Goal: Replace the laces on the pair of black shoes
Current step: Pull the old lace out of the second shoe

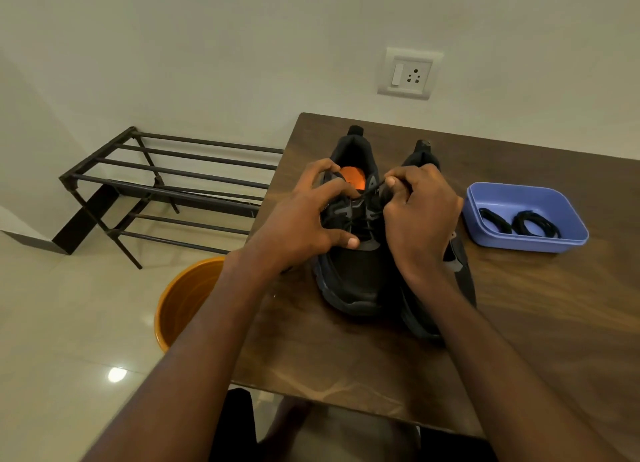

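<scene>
- Wooden table (519,323): near edge and right side cut off by the frame.
- Left shoe (353,271): stands on the table, orange insole exposed; lacing partly covered by both hands.
- Right shoe (420,156): touching the left shoe, mostly hidden behind the right forearm.
- Left hand (304,219): fingers spread, gripping the left shoe's collar and side.
- Right hand (419,215): pinching a black lace (372,188); the lace's routing is indistinct against the black upper.
- Blue tray (533,243): holds two coiled laces (519,222).
</scene>
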